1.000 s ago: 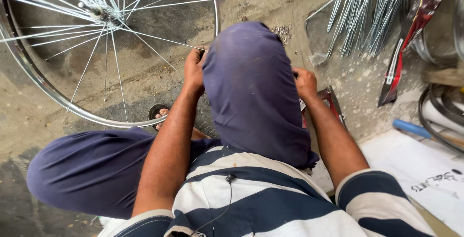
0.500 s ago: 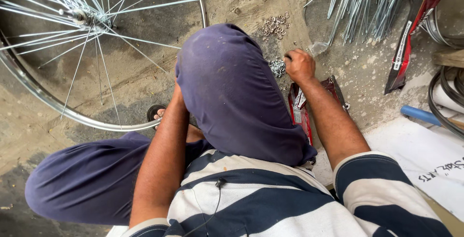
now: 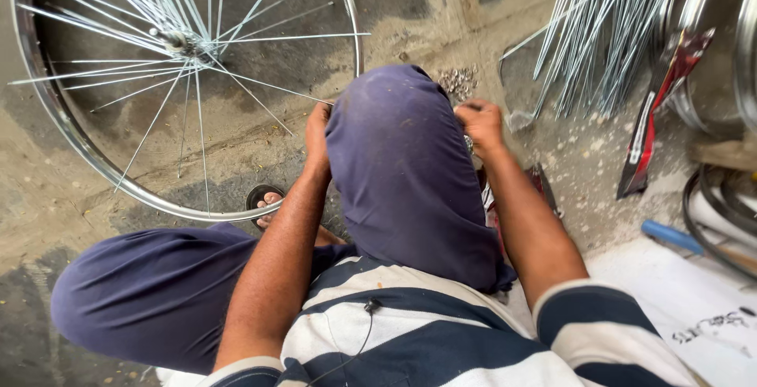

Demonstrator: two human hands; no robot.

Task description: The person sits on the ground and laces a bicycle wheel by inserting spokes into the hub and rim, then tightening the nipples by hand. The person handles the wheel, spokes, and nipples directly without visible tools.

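A bicycle wheel [image 3: 87,162] with a shiny rim and loose spokes lies on the concrete floor at the left. My raised knee in dark blue trousers [image 3: 398,166] fills the middle. My left hand [image 3: 318,130] presses against the knee's left side, close to the tip of one spoke; its fingers are hidden. My right hand [image 3: 479,123] hovers right of the knee with curled, blurred fingers, just below a small pile of metal spoke nipples [image 3: 457,81]. Whether it holds anything is hidden.
A bundle of loose spokes [image 3: 587,48] leans at the upper right beside a red and black packet [image 3: 658,111] and more rims [image 3: 741,56]. A blue-handled tool [image 3: 670,235] and white paper [image 3: 694,308] lie at the right. My sandalled foot [image 3: 264,198] sits under the rim.
My left hand slid from the top of the knee down its left side. My right hand reached out to the nipple pile and has drawn back a little.
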